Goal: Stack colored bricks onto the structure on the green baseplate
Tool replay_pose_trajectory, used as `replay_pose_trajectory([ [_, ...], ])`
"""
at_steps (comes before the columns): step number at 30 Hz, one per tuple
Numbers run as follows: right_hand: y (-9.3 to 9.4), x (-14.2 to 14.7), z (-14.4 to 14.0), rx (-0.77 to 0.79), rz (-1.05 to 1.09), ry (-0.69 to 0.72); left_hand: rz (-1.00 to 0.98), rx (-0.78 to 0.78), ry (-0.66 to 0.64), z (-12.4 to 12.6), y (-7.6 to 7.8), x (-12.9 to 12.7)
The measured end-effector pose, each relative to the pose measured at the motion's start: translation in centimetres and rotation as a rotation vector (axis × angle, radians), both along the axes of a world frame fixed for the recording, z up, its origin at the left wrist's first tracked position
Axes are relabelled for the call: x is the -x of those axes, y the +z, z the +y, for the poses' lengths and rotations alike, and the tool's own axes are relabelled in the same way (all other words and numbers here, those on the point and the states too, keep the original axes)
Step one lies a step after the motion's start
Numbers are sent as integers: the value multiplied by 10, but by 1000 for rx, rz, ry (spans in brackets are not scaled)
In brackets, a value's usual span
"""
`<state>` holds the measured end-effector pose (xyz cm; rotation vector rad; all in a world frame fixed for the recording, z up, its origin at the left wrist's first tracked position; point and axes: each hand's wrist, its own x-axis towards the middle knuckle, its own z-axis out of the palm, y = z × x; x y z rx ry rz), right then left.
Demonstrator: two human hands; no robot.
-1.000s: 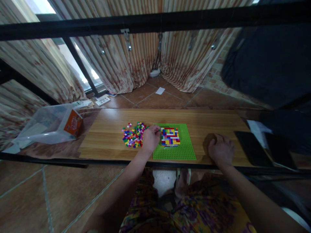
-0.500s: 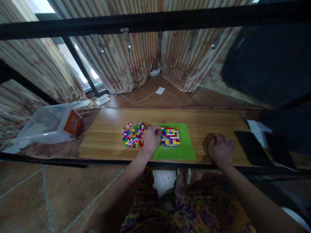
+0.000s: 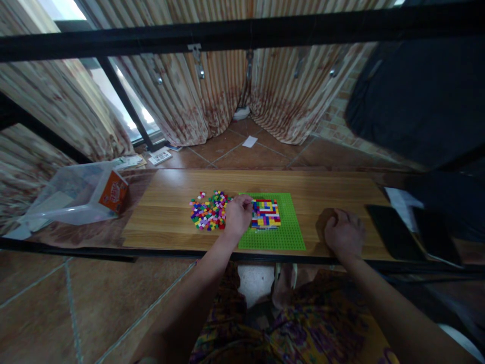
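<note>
My left hand [image 3: 238,217] reaches over the left part of the green baseplate [image 3: 291,237], its thumb and fingers pinched together at the left edge of a flat block of toy bricks [image 3: 265,214]. Whatever lies between those fingertips is too small to make out. The block is built of red, yellow, white, blue and purple bricks in rows on the baseplate. Left of this hand, partly covered by it, spreads a heap of loose coloured bricks [image 3: 207,213]. My right hand [image 3: 344,233] rests on the wooden table, loosely curled, with nothing visible in it.
A clear plastic bin [image 3: 79,194] with an orange label stands past the left end of the wooden table [image 3: 170,187]. Dark flat objects, one a black panel [image 3: 394,231], lie at the right end. A black metal bar [image 3: 242,38] crosses above, before striped curtains.
My left hand has shifted very slightly to the right along the left edge of the brick block. My right hand stays where it was.
</note>
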<state>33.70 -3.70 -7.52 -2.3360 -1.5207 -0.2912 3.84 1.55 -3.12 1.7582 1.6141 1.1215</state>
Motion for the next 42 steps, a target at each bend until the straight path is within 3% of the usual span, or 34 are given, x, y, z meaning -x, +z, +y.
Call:
replay_pose_trajectory([
  [18, 1, 0, 0, 7, 21, 8, -32, 62, 36, -4, 9, 1],
  [30, 3, 2, -1, 14, 13, -7, -188, 127, 49, 5, 5, -3],
  [42, 3, 5, -2, 13, 12, -5, -184, 112, 66, 6, 3, -6],
])
